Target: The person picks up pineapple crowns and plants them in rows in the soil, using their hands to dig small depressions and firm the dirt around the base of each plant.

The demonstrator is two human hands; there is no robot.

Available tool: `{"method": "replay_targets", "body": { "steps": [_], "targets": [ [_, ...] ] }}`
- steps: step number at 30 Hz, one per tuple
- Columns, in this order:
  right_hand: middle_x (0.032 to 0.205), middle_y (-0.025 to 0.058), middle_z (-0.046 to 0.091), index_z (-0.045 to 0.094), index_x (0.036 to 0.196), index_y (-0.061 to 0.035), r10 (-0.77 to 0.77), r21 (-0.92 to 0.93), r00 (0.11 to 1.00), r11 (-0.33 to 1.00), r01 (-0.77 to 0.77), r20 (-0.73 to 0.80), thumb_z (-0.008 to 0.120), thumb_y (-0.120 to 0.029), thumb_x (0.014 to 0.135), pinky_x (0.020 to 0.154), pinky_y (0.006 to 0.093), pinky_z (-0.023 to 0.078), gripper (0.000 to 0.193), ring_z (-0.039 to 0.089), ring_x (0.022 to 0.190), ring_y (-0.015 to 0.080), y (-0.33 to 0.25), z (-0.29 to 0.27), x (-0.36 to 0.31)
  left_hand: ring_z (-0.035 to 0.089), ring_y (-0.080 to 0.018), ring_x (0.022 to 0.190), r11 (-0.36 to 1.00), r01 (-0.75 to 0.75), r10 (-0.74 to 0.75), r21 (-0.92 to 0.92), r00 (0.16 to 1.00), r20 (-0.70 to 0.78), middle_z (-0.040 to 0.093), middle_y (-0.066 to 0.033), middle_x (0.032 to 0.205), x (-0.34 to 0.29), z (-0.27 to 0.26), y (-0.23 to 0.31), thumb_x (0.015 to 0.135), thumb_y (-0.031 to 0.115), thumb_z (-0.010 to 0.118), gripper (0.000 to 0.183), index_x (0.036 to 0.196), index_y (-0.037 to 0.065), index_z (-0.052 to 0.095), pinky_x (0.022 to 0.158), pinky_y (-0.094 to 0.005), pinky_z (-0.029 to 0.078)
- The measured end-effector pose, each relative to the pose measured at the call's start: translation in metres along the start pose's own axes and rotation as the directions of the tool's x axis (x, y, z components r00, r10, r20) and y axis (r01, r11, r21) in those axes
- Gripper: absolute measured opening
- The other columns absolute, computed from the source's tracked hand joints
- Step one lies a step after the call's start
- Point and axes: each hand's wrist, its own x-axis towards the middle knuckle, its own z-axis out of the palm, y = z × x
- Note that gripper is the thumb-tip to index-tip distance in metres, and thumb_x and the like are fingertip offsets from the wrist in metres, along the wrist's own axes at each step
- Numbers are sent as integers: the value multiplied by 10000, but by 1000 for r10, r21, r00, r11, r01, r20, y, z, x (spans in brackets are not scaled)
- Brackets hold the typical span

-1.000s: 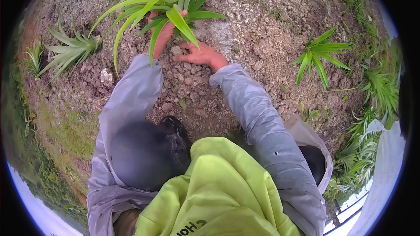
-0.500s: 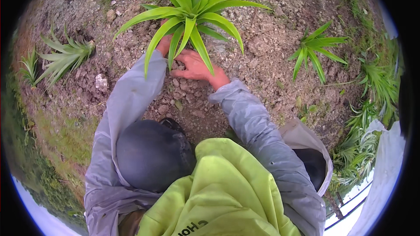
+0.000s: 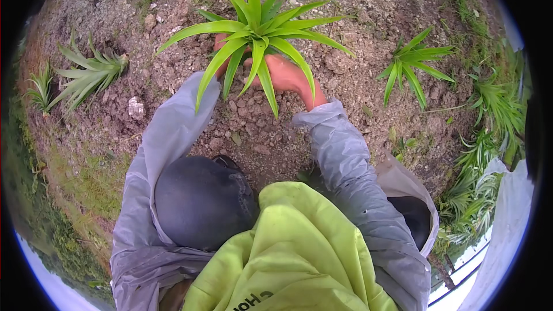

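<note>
A bright green pineapple plant [image 3: 256,34] with long pointed leaves stands upright in the soil in front of me. My left hand [image 3: 222,69] reaches in under its leaves on the left side, and those leaves cover most of its fingers. From the right, my right hand [image 3: 284,76] is bent in beneath the leaves close to the plant's base. Its fingertips are hidden, so whether either hand grips the stem or presses the soil cannot be made out. Loose, crumbly brown soil [image 3: 247,124] lies just below both hands.
To the right a smaller green plant [image 3: 412,66] stands in the ground. At the left lie a paler plant [image 3: 95,75] and a smaller one [image 3: 40,89]. More leafy plants [image 3: 472,196] are heaped at the right edge beside a whitish sheet [image 3: 507,213]. My dark-covered knee [image 3: 201,204] is close below.
My right hand has moved up and right, from flat on the soil with fingers showing to bent under the leaves. The plant's leaves have shifted slightly. My left hand stays about where it was.
</note>
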Motion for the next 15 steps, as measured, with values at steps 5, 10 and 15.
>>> {"method": "replay_targets", "body": {
  "steps": [5,10,15],
  "targets": [
    [1403,216,587,561,1401,-67,110,-155,993,983,-103,39,798,-433,828,1066,472,476,720,573,1280,401,-28,18,-13,670,-177,933,1000,1,-1,6,1000,6,720,-63,1083,-5,-5,-1,785,143,911,489,1191,20,667,797,-341,585],
    [1560,275,362,353,1565,-104,139,-662,989,738,-131,-40,784,-572,795,1066,738,362,999,367,1444,468,-61,96,-35,667,-177,938,1000,13,-13,12,1000,14,716,-63,1098,-8,-7,-1,790,146,908,494,1199,18,663,802,-342,583],
    [1498,146,471,492,1473,-193,-64,-629,983,775,-61,-174,700,-360,874,1082,703,356,656,422,1377,444,12,100,-32,663,-178,942,1000,15,-15,23,1000,26,712,-63,1114,-6,-6,-3,795,150,905,498,1208,17,659,807,-342,582]
  ]
}}
